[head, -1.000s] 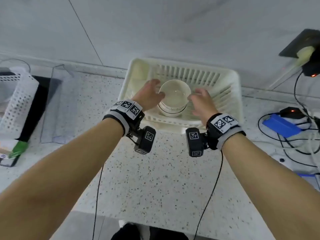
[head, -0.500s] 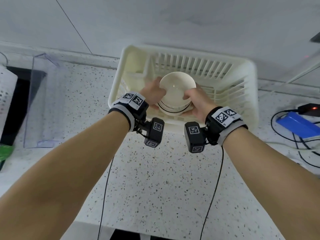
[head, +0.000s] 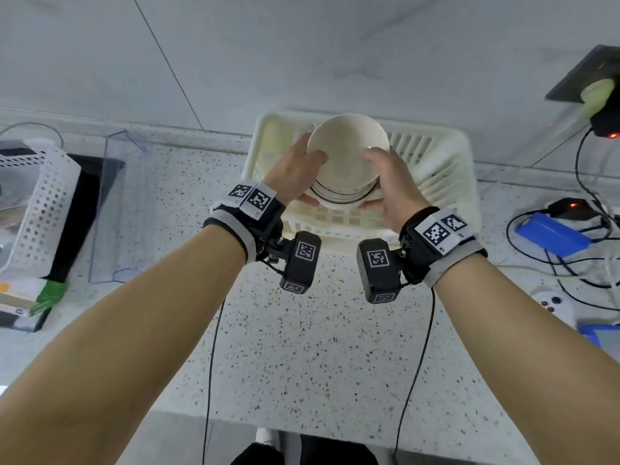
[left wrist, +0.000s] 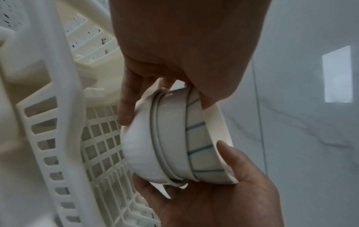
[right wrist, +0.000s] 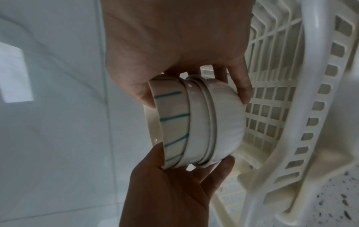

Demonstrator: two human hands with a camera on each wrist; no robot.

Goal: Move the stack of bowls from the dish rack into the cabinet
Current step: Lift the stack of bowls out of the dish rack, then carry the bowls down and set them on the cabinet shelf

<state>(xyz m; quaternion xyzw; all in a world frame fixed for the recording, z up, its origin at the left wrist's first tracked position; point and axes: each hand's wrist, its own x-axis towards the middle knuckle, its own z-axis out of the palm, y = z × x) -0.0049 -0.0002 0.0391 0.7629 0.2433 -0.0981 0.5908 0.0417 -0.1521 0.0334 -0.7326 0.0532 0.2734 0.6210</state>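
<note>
A stack of nested white bowls [head: 345, 156], the top one with teal stripes on its outside [left wrist: 202, 147], is held in the air above the cream plastic dish rack [head: 446, 196]. My left hand [head: 303, 177] grips the stack's left side, thumb on the rim and fingers under the bottom bowl. My right hand [head: 379, 179] grips the right side the same way. In the right wrist view the bowls [right wrist: 196, 122] hang clear of the rack's grid floor [right wrist: 272, 113]. No cabinet is in view.
The rack stands on a speckled counter [head: 318, 347] against a grey tiled wall. To the left are a clear plastic box [head: 110, 209] and a perforated white basket [head: 37, 203]. On the right lie a blue power bank [head: 550, 233], cables and a wall plug [head: 600, 85].
Both hands closed round the stack as it sat in the rack and have lifted it up off the rack's floor, toward the wall.
</note>
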